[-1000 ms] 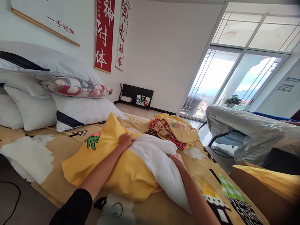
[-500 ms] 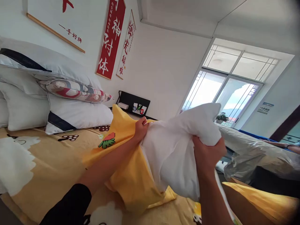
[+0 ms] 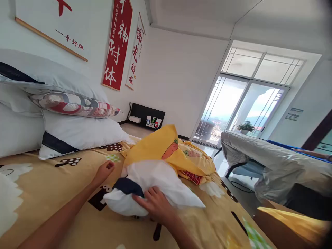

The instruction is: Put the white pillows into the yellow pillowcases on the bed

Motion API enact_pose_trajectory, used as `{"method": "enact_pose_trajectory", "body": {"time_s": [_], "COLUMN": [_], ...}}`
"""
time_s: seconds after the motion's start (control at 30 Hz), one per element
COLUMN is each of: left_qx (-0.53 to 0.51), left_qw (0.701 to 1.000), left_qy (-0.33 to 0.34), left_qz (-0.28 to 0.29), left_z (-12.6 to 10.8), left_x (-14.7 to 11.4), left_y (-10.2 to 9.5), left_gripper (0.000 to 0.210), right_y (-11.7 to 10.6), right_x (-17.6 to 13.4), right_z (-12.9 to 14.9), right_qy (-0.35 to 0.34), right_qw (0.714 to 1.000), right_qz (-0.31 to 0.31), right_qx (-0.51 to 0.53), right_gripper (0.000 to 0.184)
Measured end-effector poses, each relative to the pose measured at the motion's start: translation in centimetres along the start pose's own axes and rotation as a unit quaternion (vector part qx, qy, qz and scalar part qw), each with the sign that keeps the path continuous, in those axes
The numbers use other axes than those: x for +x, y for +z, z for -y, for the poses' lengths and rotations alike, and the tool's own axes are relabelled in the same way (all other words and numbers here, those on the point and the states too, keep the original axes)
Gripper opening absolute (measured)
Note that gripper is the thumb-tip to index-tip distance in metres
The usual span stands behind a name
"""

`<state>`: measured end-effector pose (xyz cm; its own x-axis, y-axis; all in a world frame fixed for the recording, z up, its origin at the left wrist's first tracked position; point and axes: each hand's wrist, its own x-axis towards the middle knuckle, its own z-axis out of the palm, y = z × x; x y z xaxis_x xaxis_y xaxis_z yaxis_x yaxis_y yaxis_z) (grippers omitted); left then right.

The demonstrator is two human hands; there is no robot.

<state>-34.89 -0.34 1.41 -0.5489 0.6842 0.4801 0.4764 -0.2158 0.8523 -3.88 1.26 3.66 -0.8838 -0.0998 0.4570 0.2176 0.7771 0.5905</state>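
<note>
A white pillow (image 3: 160,176) with a navy band lies on the bed in front of me, its far side against or partly inside a yellow pillowcase (image 3: 147,147) with a carrot print. I cannot tell how much is inside. My right hand (image 3: 158,204) is on the pillow's near side beside the band, thumb apart and fingertips pressed into the cloth, gripping it. Just left of the pillow, my left hand (image 3: 103,173) hovers over the bedspread, fingers loosely curled with nothing visible in them.
White pillows (image 3: 83,133) and a patterned pillow (image 3: 77,105) are stacked at left on the printed bedspread (image 3: 72,193). More yellow fabric (image 3: 198,157) lies behind the pillowcase. At right stand a plastic-covered table (image 3: 275,159), a chair (image 3: 249,169) and a cardboard box (image 3: 275,221) with yellow cloth.
The pillow and pillowcase have come down from mid-air onto the bed and turned, bringing the navy band into sight. My left hand has let go of the pillowcase and moved left and down.
</note>
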Motion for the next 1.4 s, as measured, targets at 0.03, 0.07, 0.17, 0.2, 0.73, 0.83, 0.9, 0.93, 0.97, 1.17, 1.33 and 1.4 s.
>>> {"method": "enact_pose_trajectory", "body": {"time_s": [0.03, 0.07, 0.17, 0.2, 0.73, 0.83, 0.9, 0.93, 0.97, 1.17, 1.33, 1.4], "left_qx": [0.017, 0.029, 0.059, 0.062, 0.301, 0.272, 0.223, 0.195, 0.167, 0.018, -0.06, -0.063], "left_qw": [1.0, 0.999, 0.997, 0.997, 0.775, 0.804, 0.844, 0.867, 0.891, 0.98, 0.99, 0.986], "left_qy": [-0.015, -0.027, -0.043, -0.036, 0.535, 0.514, 0.482, 0.455, 0.42, 0.188, 0.122, 0.134], "left_qz": [-0.007, -0.014, -0.014, -0.007, 0.152, 0.122, 0.082, 0.06, 0.045, 0.066, -0.041, -0.076], "left_z": [1.6, 2.8, 3.3, 2.6, -10.0, -10.5, -10.7, -10.8, -10.9, -12.1, -14.1, -13.9], "left_x": [-0.2, 0.0, 1.8, 2.5, 2.5, 2.4, 1.8, 1.4, 1.0, -0.3, -1.3, -2.9], "left_y": [-1.7, -3.2, -5.8, -5.7, 13.7, 11.6, 8.7, 7.0, 5.4, -2.1, -5.1, -6.3], "left_gripper": [0.047, 0.048, 0.046, 0.045, 0.014, 0.023, 0.033, 0.037, 0.04, 0.039, 0.042, 0.04], "right_y": [1.1, 1.5, -0.2, -1.4, 9.9, 8.8, 7.4, 6.5, 5.5, -3.7, -13.3, -15.5], "right_x": [-1.2, -2.2, -4.3, -4.7, -18.8, -16.9, -15.9, -15.7, -15.6, -15.3, -12.5, -12.1], "right_z": [1.4, 2.3, 1.8, 0.7, -14.4, -14.6, -15.0, -15.4, -15.8, -18.3, -18.7, -17.7], "right_qy": [0.002, 0.005, 0.022, 0.035, 0.548, 0.545, 0.559, 0.564, 0.568, 0.589, 0.547, 0.555], "right_qw": [0.999, 0.998, 0.989, 0.985, 0.823, 0.818, 0.805, 0.8, 0.797, 0.791, 0.83, 0.823], "right_qz": [0.013, 0.012, -0.005, -0.004, 0.1, 0.112, 0.117, 0.116, 0.113, 0.065, -0.002, -0.014], "right_qx": [0.037, 0.069, 0.148, 0.167, 0.111, 0.142, 0.162, 0.17, 0.175, 0.155, 0.11, 0.118], "right_gripper": [0.048, 0.046, 0.047, 0.05, 0.078, 0.061, 0.045, 0.039, 0.036, 0.037, 0.033, 0.037]}}
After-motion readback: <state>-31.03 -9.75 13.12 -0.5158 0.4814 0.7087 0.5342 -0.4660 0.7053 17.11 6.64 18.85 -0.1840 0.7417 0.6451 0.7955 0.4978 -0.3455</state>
